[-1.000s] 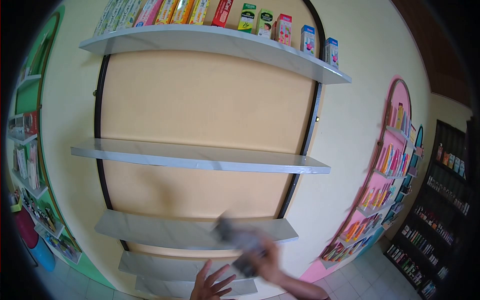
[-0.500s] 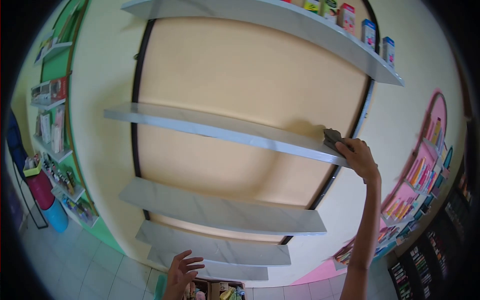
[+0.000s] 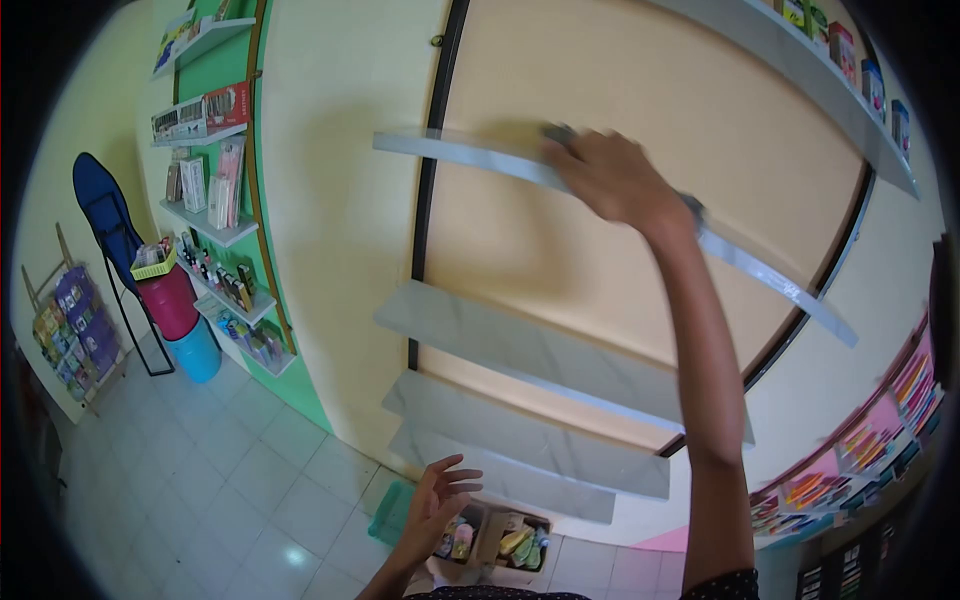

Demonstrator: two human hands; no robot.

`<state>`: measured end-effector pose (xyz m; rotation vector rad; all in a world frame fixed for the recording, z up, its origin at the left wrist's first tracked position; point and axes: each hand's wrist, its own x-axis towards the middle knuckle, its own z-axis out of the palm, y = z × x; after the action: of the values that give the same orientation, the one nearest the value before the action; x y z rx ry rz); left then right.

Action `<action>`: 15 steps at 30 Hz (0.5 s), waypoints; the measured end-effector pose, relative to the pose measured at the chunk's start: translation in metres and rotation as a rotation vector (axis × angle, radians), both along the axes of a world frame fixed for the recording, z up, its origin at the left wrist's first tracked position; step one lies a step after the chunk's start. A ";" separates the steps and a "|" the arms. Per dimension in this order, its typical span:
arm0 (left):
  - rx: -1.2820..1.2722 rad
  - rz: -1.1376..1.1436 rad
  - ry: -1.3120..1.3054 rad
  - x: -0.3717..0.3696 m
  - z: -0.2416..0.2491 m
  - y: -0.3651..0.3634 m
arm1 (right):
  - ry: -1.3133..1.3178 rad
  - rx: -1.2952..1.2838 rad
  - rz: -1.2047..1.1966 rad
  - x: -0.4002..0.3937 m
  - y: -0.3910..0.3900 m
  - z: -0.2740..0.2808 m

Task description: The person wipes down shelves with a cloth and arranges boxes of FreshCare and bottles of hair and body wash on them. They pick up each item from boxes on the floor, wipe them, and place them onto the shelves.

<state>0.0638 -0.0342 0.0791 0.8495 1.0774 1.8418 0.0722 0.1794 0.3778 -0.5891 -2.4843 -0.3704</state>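
My right hand is closed on a dark grey cloth, parts of which show on both sides of the hand. It rests at the middle stretch of a long marbled grey wall shelf, and the cloth appears to touch its top. The hand is slightly blurred. Low in the view, my left hand hangs in the air with its fingers apart, holding nothing. It is in front of the lower shelves and above the boxes on the floor.
The top shelf carries several small boxed products. Cartons of packaged goods and a green basket stand on the tiled floor. To the left are green-backed shelves, bins and a blue board; pink-backed shelves are at right.
My right hand has slid the cloth leftward along the shelf, from its right end to its middle. The view has turned to the left. My left hand remains raised and open.
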 end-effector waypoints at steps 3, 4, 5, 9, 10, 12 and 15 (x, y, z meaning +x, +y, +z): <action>-0.053 0.069 -0.018 -0.008 -0.020 -0.007 | 0.010 -0.078 0.133 -0.069 -0.023 -0.001; -0.087 0.094 -0.026 -0.012 -0.031 -0.009 | 0.004 -0.104 0.177 -0.082 -0.029 -0.001; -0.117 0.119 -0.033 -0.015 -0.042 -0.010 | 0.007 -0.099 0.185 -0.085 -0.031 0.000; -0.369 0.243 -0.074 -0.036 -0.128 -0.020 | 0.062 -0.022 0.357 -0.053 -0.016 -0.006; -0.481 0.290 0.011 -0.046 -0.188 -0.025 | 0.049 -0.033 0.327 -0.026 -0.012 -0.001; -0.714 0.370 0.111 -0.054 -0.273 -0.064 | 0.107 -0.167 0.093 0.040 0.008 0.003; -1.035 0.553 0.233 -0.064 -0.408 -0.151 | 0.255 -0.196 -0.078 0.138 0.052 0.006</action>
<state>0.0001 -0.1854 -0.3287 0.1297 2.2761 1.2570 0.2099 0.2317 0.3833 -0.7642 -2.2702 -0.0740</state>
